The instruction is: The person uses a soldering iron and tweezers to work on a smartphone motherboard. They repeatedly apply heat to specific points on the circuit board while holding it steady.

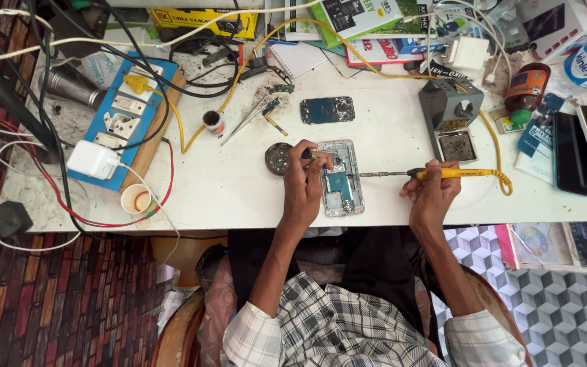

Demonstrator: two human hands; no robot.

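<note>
An opened phone [340, 178] lies face down on the white worktable [239, 190], its circuit board and blue parts exposed. My left hand [302, 185] rests on the phone's left edge and pinches a thin tool with a green tip over the board. My right hand [432, 191] grips a yellow-handled soldering iron [443, 173]. The iron's metal tip points left and reaches the phone's right side. The iron's yellow cable loops away behind it toward the back of the table.
A grey iron stand with a sponge tray [451, 115] sits behind my right hand. A loose circuit board [327, 109], tweezers [242, 126], a small round tin [278, 158], a blue power strip [120, 119], a paper cup [137, 200], phones [572, 162] and boxes crowd the table.
</note>
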